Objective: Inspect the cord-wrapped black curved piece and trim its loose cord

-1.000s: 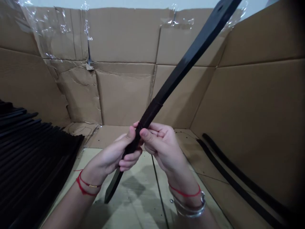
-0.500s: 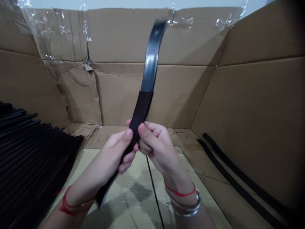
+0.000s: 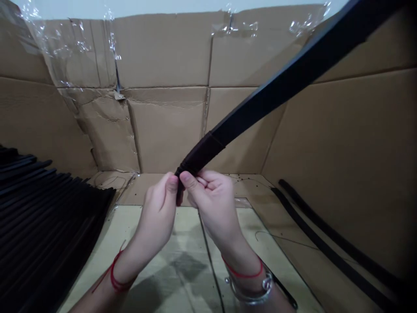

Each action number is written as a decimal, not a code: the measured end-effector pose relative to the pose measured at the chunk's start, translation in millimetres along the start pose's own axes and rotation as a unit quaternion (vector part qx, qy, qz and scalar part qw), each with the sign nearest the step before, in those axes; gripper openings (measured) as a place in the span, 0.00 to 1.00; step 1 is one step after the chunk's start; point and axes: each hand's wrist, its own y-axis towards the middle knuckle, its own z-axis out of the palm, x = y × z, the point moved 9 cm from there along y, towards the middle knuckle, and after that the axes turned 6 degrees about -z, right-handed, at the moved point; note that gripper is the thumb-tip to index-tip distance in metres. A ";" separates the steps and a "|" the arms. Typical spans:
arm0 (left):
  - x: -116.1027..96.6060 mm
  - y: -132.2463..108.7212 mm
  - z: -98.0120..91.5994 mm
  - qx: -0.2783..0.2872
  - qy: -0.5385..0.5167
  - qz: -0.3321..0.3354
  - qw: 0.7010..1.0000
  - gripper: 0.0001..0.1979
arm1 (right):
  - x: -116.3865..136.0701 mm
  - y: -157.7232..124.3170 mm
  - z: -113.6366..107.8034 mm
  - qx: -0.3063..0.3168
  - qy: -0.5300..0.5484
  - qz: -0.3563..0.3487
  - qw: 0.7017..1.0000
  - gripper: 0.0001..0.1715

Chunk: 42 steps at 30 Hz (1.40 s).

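A long, gently curved black strip [image 3: 276, 87] rises from my hands to the upper right, past the view's edge. Dark ribbed cord wrapping [image 3: 205, 150] covers its part nearest my hands. My left hand [image 3: 159, 195] is closed on the lower part of the wrap, thumb on top. Close beside it, my right hand [image 3: 211, 191] pinches the wrap between thumb and curled fingers. My palms hide part of the strip. A slim dark piece [image 3: 282, 289] shows beside my right wrist; whether it belongs to the strip I cannot tell.
Many similar black strips lie in a pile [image 3: 48, 226] at the left. Two curved black strips [image 3: 325, 243] lie at the right. Cardboard walls [image 3: 166, 126] with clear tape surround the pale work surface [image 3: 156, 261]. A loose thread [image 3: 289, 239] lies on the right.
The strip has swung from near upright to slanting up and right, showing its narrower edge. Both hands stay on the wrap; my left wrist has turned more upright.
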 end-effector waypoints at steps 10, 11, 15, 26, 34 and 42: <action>3.8 -5.5 13.1 0.075 0.041 -0.015 0.996 0.21 | -4.8 4.5 -6.8 0.005 -0.025 0.015 1.000 0.14; 9.9 -5.6 21.5 0.138 0.029 -0.048 0.989 0.23 | -6.1 4.6 -4.1 0.028 -0.023 0.024 0.999 0.14; 7.1 2.6 19.1 0.163 0.050 -0.024 0.985 0.22 | 3.9 5.7 -13.3 -0.028 -0.050 -0.040 0.998 0.17; -4.4 0.3 5.5 0.011 0.041 0.058 0.997 0.20 | -10.4 8.1 -6.8 0.001 -0.009 -0.023 1.000 0.17; 4.0 7.0 7.2 0.055 -0.008 -0.016 0.998 0.23 | 5.2 6.6 -9.0 -0.002 -0.060 -0.054 0.997 0.21; 7.0 4.7 11.3 0.034 -0.044 -0.007 0.998 0.22 | 6.3 3.4 -17.9 -0.066 -0.093 -0.055 0.992 0.16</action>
